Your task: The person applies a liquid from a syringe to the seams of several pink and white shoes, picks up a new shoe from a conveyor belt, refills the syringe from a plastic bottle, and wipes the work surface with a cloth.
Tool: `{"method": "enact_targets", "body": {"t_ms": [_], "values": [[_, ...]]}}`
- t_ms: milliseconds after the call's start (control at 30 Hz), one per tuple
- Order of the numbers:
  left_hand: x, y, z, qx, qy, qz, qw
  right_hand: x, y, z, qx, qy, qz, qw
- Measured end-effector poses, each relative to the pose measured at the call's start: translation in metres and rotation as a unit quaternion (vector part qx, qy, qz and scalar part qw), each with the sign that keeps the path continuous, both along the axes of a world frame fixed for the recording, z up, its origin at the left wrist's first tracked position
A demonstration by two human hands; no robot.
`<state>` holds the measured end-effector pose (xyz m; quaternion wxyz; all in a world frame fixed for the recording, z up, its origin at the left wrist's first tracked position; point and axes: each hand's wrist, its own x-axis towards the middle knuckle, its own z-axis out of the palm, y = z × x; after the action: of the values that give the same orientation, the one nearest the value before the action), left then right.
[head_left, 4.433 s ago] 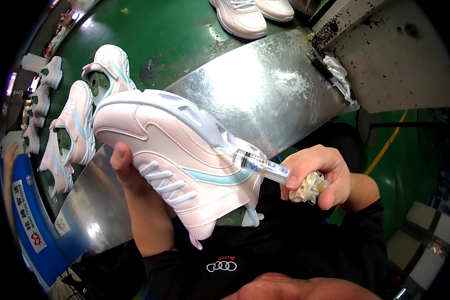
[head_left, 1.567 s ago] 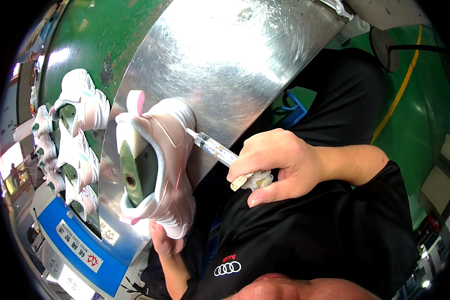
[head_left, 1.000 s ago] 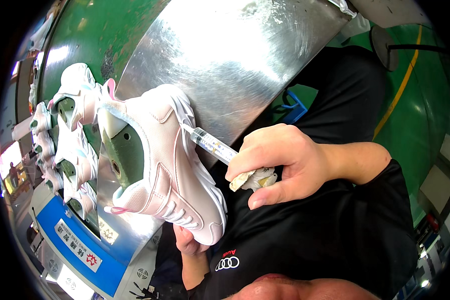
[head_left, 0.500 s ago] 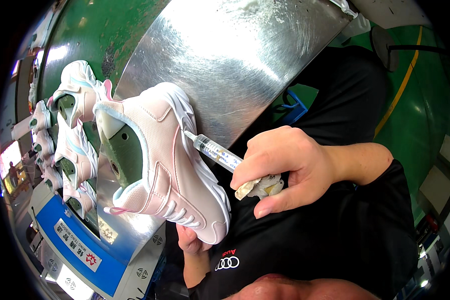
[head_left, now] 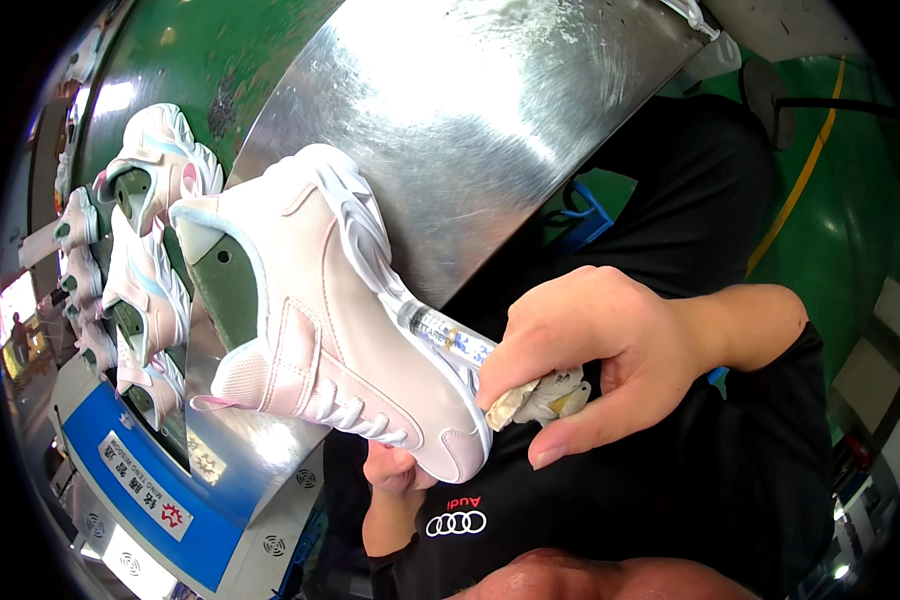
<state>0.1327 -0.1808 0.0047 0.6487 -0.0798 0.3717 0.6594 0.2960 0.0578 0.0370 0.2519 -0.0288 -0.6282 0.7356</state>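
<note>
A pale pink sneaker (head_left: 355, 335) with a white sole (head_left: 365, 235) is tilted on its side in front of me, its toe toward my body. My left hand (head_left: 395, 470) is closed at the toe end, mostly hidden beneath the shoe. Between the thumb and fingers of my right hand (head_left: 610, 350) is a clear syringe (head_left: 445, 332). Its front end lies along the seam where sole meets upper, near mid-shoe; the very tip is hard to make out. A crumpled whitish lump (head_left: 540, 398) sits at the syringe's rear, under my fingers.
A shiny metal tabletop (head_left: 450, 160) extends beyond the sneaker. Several similar sneakers (head_left: 140, 275) stand at the left, with green insoles. A blue panel (head_left: 200, 545) is at the lower left. A blue frame (head_left: 585, 225) shows beside my leg, and a clear container (head_left: 715, 60) at the far right corner.
The sneaker has tilted and shifted, its heel up and left, its toe slightly right. The syringe has moved a little right and down, along the sole seam toward the toe.
</note>
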Motion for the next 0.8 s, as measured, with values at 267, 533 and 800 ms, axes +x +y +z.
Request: {"method": "enact_targets", "body": {"t_ms": [267,533,800], "values": [[-0.002,0.013,-0.009,0.061,-0.127,-0.053,0.989,0.018,0.000,0.026,-0.027,-0.057,0.046,0.997],[0.005,0.036,-0.018,0.089,-0.136,-0.110,0.981,0.040,0.000,0.056,0.043,-0.102,0.078,0.991],[0.017,0.077,-0.020,0.114,-0.147,-0.163,0.969,0.063,-0.001,0.076,0.122,-0.100,0.043,0.987]]}}
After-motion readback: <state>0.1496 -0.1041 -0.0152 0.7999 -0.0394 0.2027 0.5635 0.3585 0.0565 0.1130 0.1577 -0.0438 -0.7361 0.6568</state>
